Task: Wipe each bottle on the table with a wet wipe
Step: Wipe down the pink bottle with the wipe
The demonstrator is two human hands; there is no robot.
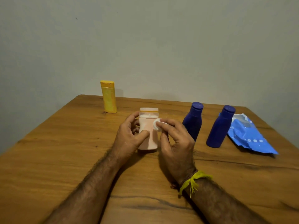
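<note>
Standing upright, the pink bottle [148, 135] is being gripped by the left hand [129, 136] while the right hand [175, 143], fingers pinching the wipe [157, 125], is pressing against its right side.

Four bottles: one yellow [108, 97], one pink [148, 126], two blue [193, 120] [220, 126]. One wipe [157, 125], one blue packet [249, 136], two hands [129, 136] [176, 143].

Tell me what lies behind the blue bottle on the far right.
Behind the right blue bottle lies a crumpled blue wipes packet on the table, its torn end open near the bottle's neck. The bottle covers the packet's left edge, and the packet's contents are not visible.
</note>
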